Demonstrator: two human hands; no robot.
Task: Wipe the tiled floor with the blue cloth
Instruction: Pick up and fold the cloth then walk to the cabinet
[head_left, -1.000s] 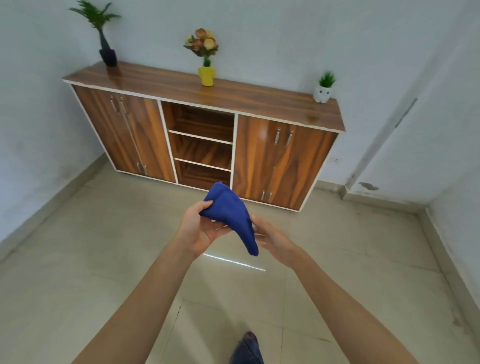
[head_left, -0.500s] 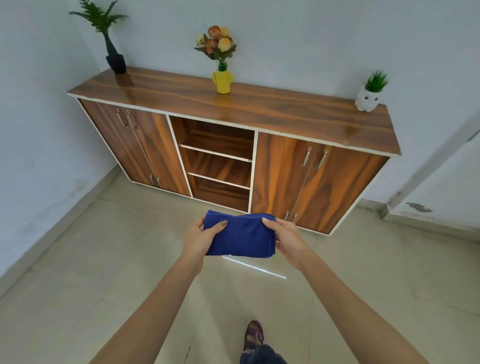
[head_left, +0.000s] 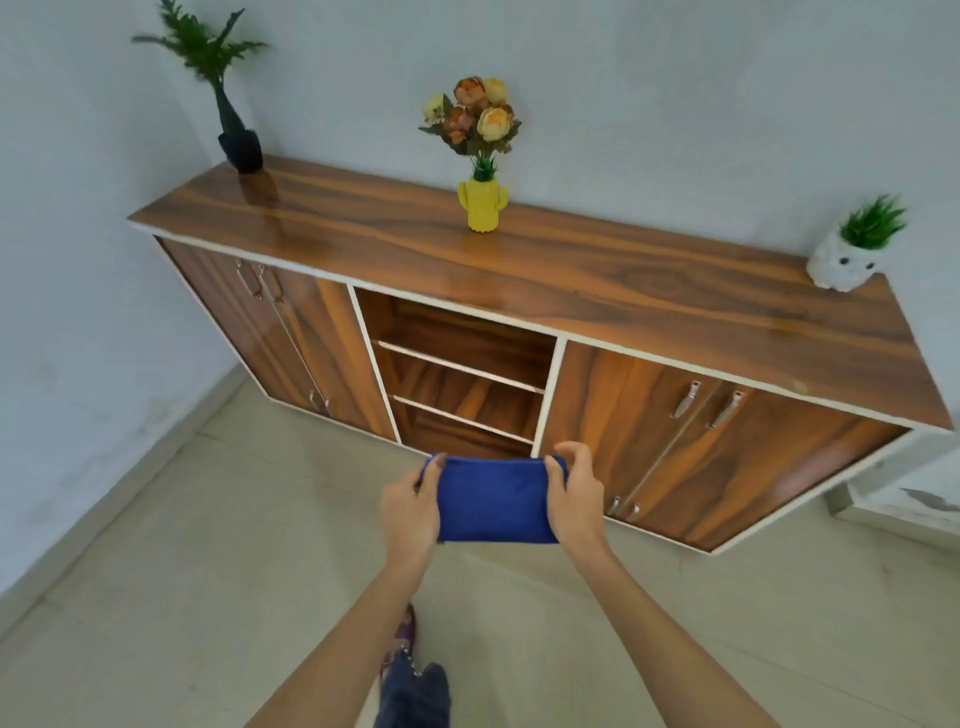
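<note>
Since a moment ago I have stepped nearer the sideboard, and the blue cloth is now folded flat between my hands. My left hand grips its 9 o'clock edge, my right hand its 3 o'clock edge, both closed on it, above the tiled floor. Bare tiles spread toward 8 o'clock and 4 o'clock; my shoe sits at 6 o'clock.

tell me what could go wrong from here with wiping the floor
The folded blue cloth is held in the air between left hand and right hand, close to the wooden sideboard; bending down here could bump its top edge. The beige tiled floor looks glossy, so a foot may slip once it is wet.
</note>
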